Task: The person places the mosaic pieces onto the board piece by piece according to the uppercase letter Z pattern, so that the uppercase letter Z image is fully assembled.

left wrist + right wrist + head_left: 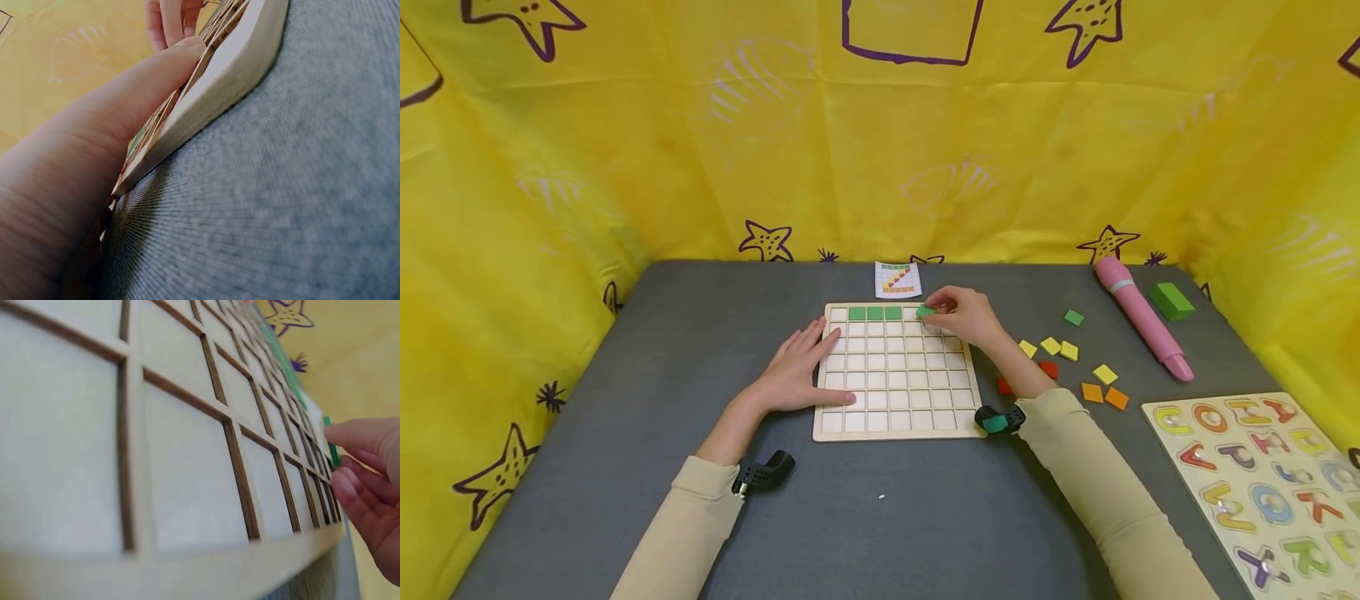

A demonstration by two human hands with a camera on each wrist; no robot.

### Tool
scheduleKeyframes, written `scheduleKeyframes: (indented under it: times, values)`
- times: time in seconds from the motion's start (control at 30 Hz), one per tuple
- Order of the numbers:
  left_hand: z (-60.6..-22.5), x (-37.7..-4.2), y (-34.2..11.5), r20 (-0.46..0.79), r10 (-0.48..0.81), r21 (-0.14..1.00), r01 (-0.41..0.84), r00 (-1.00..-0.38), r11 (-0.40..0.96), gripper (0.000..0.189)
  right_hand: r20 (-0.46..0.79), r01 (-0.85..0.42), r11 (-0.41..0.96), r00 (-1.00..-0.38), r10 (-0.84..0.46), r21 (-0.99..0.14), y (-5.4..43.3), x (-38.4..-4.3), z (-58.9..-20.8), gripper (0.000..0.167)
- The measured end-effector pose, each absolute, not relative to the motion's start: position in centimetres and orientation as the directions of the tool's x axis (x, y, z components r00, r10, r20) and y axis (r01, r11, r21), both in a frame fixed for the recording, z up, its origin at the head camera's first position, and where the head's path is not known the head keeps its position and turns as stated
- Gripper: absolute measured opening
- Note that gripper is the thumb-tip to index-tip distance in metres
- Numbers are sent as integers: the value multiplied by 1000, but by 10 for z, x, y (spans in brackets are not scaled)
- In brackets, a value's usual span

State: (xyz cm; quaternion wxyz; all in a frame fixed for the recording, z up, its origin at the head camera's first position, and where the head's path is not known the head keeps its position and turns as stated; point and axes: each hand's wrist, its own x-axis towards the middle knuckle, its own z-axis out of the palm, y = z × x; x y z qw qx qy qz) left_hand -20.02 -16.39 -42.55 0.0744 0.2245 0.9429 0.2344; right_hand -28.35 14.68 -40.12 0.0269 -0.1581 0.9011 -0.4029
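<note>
Green tile (pixel 925 311) sits pinched in bent-fingered right grip (pixel 964 317).

Table (pixel 625 392): dark grey top, straight far edge, rounded far corners. Left wrist view shows the surface finely ribbed, blue-grey.

Yellow cloth (pixel 865 142) hangs behind the table and along its left and right sides, like walls. Crease lines run level across the stretch beyond the far edge; looser folds near the far corners.

Print: purple-outlined starfish (pixel 767 242) just above the table's far edge, a larger starfish (pixel 497 479) beside its left edge, spiky dark figure (pixel 551 397) near that one. Pale fish outline (pixel 951 183) higher, behind the table.

Light soft, fairly even over table and cloth.
</note>
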Motion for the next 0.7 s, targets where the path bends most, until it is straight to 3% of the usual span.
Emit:
scheduleKeyframes:
  times: [0.3, 0.7]
  values:
    - [-425, -200, -165, -36, 456, 475, 386, -889, 791, 111, 103, -347, 623, -914, -393, -701, 128, -288, -406, 17]
    - [-426, -200, -164, -39, 455, 473, 384, -890, 793, 110, 106, -296, 591, -937, -334, -750, 129, -280, -408, 23]
